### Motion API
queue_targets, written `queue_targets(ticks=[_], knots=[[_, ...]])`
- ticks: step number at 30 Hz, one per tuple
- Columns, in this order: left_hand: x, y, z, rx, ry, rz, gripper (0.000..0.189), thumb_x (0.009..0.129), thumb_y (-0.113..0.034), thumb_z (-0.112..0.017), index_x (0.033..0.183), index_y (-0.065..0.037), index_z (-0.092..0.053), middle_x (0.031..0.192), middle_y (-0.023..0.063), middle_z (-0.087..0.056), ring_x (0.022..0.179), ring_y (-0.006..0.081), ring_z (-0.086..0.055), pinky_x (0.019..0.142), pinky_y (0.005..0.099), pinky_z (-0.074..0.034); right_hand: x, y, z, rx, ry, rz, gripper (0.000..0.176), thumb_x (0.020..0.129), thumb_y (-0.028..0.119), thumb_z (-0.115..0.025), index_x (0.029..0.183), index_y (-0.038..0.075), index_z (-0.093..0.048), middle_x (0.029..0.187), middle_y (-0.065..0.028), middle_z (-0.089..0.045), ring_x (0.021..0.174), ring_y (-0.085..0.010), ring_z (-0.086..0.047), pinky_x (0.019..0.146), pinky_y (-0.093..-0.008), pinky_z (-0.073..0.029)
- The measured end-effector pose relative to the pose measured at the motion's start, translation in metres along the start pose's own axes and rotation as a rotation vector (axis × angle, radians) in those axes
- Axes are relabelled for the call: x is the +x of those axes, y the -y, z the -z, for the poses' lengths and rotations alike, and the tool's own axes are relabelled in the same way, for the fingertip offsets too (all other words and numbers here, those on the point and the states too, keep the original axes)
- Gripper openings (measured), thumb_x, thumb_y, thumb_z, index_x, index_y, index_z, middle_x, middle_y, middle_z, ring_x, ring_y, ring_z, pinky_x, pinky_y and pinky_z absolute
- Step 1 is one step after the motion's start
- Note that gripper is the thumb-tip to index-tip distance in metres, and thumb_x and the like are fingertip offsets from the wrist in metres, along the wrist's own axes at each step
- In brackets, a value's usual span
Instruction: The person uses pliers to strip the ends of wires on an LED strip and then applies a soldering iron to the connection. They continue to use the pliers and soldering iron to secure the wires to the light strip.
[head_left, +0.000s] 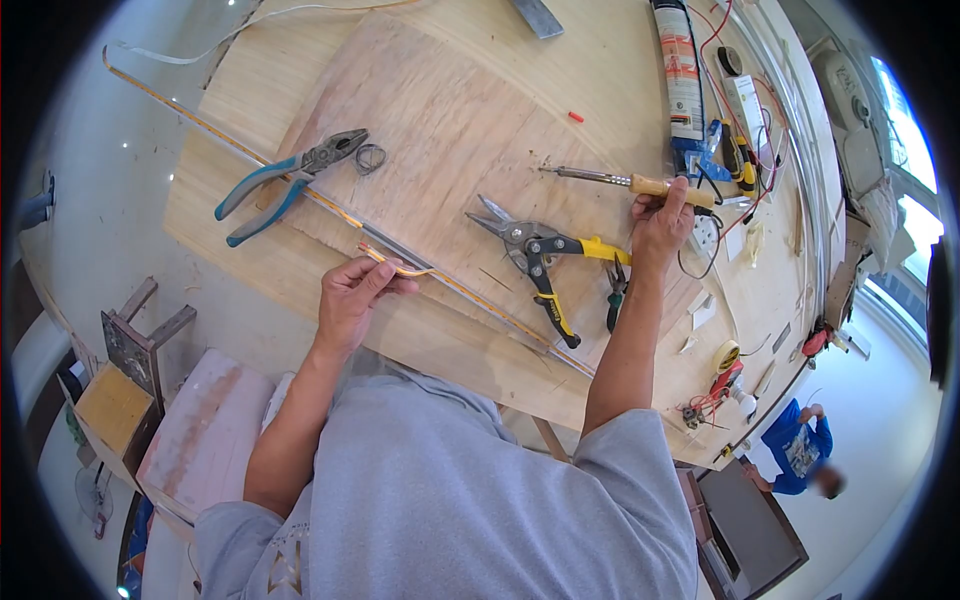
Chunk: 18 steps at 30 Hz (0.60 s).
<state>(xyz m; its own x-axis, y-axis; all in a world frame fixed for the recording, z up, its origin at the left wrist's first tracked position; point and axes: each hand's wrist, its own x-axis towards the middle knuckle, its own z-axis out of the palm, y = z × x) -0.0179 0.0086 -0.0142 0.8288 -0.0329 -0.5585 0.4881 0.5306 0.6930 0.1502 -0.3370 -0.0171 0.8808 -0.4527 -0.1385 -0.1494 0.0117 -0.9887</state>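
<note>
My left hand pinches a short, curled orange-and-white strip, which looks like LED strip, near the table's front edge. Just beyond those fingers, a long thin channel with an orange-yellow strip along it crosses the wood diagonally. In my right hand is a soldering iron, held by its wooden handle, its metal tip pointing left close to the board. Yellow-and-black tin snips lie open between my hands. Blue-handled pliers rest at the left, beside a small coil of thin wire.
Small dark-handled pliers lie beneath my right forearm. A sealant tube, a power strip and red wires crowd the right side. A tape roll sits near the right edge. A person in blue is beyond the table.
</note>
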Motion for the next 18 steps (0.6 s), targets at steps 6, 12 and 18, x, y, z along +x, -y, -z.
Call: queue_targets(ticks=[6,12,18], knots=[[0.0001,0.0002,0.0002,-0.005,0.001,-0.003,0.018,0.091,-0.010,-0.058,0.099,0.004,-0.064,0.090,0.0150,-0.068,0.079,0.0218,-0.068,0.075,0.0314,-0.055,0.0004,-0.0004,0.0025,-0.027,0.006,-0.004,0.035,0.096,0.036,-0.050,0.081,0.005,-0.053,0.057,-0.0062,-0.056,0.042,-0.0117,-0.049,0.040,-0.0219,-0.039],[0.0002,0.0005,0.0003,-0.011,0.000,-0.006,0.018,0.091,-0.010,-0.058,0.099,0.005,-0.064,0.090,0.0154,-0.068,0.079,0.0222,-0.068,0.075,0.0317,-0.056,0.0000,-0.0014,0.0026,-0.004,-0.009,-0.018,0.032,0.096,0.033,-0.050,0.081,0.005,-0.054,0.057,-0.0059,-0.056,0.043,-0.0116,-0.049,0.040,-0.0221,-0.039],[0.0004,0.0004,-0.0002,-0.010,0.000,-0.007,0.018,0.091,-0.010,-0.058,0.099,0.005,-0.064,0.090,0.0156,-0.068,0.079,0.0222,-0.068,0.075,0.0316,-0.056,-0.0013,-0.0009,0.0052,-0.020,-0.008,-0.030,0.030,0.095,0.032,-0.051,0.082,0.005,-0.055,0.057,-0.0059,-0.056,0.043,-0.0118,-0.050,0.040,-0.0220,-0.038]])
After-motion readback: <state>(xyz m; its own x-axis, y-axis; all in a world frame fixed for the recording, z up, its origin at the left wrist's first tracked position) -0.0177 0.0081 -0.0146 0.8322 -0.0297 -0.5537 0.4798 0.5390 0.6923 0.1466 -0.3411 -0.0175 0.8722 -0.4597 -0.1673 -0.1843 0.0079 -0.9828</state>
